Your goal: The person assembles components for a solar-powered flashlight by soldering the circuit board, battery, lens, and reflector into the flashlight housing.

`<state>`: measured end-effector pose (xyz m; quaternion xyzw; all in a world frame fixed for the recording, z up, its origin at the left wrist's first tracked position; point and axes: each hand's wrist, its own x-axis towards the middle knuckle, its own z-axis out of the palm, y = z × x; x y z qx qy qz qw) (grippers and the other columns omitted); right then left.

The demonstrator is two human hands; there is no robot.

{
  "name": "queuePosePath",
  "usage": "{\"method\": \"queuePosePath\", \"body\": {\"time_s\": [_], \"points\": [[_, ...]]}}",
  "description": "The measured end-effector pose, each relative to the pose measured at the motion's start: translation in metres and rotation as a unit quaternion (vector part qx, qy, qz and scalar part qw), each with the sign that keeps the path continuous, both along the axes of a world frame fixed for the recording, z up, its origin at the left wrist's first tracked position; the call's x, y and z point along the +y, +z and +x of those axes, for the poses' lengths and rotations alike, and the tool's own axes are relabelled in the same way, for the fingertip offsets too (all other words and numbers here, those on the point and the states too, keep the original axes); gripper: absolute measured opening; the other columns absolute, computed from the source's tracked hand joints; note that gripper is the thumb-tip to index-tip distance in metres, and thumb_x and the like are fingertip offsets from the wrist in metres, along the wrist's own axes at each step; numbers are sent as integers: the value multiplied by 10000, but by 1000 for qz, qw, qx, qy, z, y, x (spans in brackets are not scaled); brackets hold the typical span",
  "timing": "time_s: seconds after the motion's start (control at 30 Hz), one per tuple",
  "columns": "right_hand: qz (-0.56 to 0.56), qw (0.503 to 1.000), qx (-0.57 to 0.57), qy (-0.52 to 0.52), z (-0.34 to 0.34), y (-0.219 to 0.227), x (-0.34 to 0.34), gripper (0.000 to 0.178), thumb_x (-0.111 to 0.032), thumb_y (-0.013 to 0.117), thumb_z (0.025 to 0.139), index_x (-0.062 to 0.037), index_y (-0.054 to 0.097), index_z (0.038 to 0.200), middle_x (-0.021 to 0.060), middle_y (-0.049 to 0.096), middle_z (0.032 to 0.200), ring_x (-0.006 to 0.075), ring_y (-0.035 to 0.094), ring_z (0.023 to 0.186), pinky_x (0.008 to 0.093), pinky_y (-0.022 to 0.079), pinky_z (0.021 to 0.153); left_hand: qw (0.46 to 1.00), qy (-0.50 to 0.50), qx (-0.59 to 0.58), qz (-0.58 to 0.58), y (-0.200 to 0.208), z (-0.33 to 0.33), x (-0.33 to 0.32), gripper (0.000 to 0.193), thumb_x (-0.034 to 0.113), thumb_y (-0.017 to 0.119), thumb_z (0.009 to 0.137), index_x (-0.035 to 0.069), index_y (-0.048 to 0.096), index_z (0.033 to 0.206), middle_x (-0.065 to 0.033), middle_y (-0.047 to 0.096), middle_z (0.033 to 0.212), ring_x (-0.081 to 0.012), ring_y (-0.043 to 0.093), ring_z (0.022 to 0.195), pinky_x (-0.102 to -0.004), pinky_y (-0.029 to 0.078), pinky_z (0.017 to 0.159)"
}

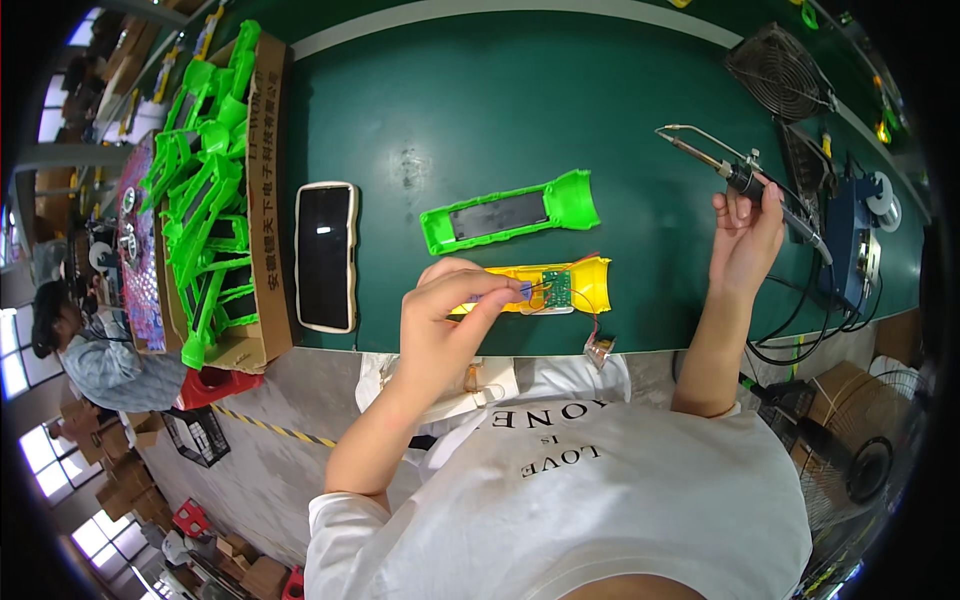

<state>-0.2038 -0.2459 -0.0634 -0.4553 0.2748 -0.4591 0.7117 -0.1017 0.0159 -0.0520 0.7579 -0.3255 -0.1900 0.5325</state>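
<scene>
At the bench's near edge lies a yellow flashlight-shaped shell half [592, 285] with a small green circuit board [557, 288] in it. My left hand [455, 300] is closed in a pinch over the shell's left part, gripping a small blue piece [526, 290] with thin wires beside the board. Off to the right, my right hand [745, 225] holds a soldering iron [742, 180] with a thin curved metal tube along it. The iron's tip points left, away from the shell. A small silvery part [600, 350] hangs on wires at the bench edge.
A green shell half [575, 200] lies just beyond the yellow one. To the left are a phone [327, 257] and a cardboard box [268, 190] heaped with green shells. A blue soldering station [850, 240], cables and a fan [780, 70] stand right. Another person [110, 350] sits far left.
</scene>
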Motion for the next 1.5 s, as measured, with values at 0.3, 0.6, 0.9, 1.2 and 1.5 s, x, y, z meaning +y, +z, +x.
{"method": "queuePosePath", "body": {"time_s": [0.3, 0.6, 0.9, 1.2, 1.5], "points": [[-104, 979, 9, 178, 15, 15, 19, 174, -123, 413, 860, 20, 504, 899, 14, 427, 599, 73, 398, 530, 282, 460, 568, 979, 192, 74, 8, -3, 16, 16, 53, 4, 569, 775, -29, 596, 807, -64, 621, 714, -86, 565, 701, -227, 415, 729], [-132, 939, 69, 309, 55, 18, 50, 80, -63, 500, 824, 8, 522, 852, 21, 486, 662, 59, 459, 558, 178, 366, 493, 939, 71, -283, 182, -2, 50, 18, 58, 70, 631, 690, 58, 621, 745, -44, 553, 739, -205, 521, 737, -333, 379, 732], [-126, 927, 87, 342, 60, -11, 63, 64, -24, 512, 808, 33, 527, 834, 30, 460, 798, 67, 458, 607, 195, 386, 528, 907, -29, -340, 248, 6, 70, 4, 19, 88, 644, 634, 83, 629, 646, -25, 479, 772, -209, 457, 829, -371, 320, 862], [-167, 900, 111, 387, 61, -17, 68, 83, 6, 528, 775, 9, 548, 855, 33, 475, 828, 88, 461, 728, 212, 385, 649, 910, -102, -299, 269, 8, 83, 2, 43, 86, 654, 610, 83, 642, 651, -38, 452, 773, -220, 437, 833, -361, 314, 881], [-178, 895, 115, 392, 60, -21, 69, 96, -2, 545, 764, 0, 554, 860, 38, 491, 842, 105, 466, 789, 230, 374, 722, 892, -124, -328, 283, 4, 86, -3, 40, 75, 646, 616, 69, 635, 655, -40, 454, 757, -214, 446, 822, -346, 334, 872]]}}
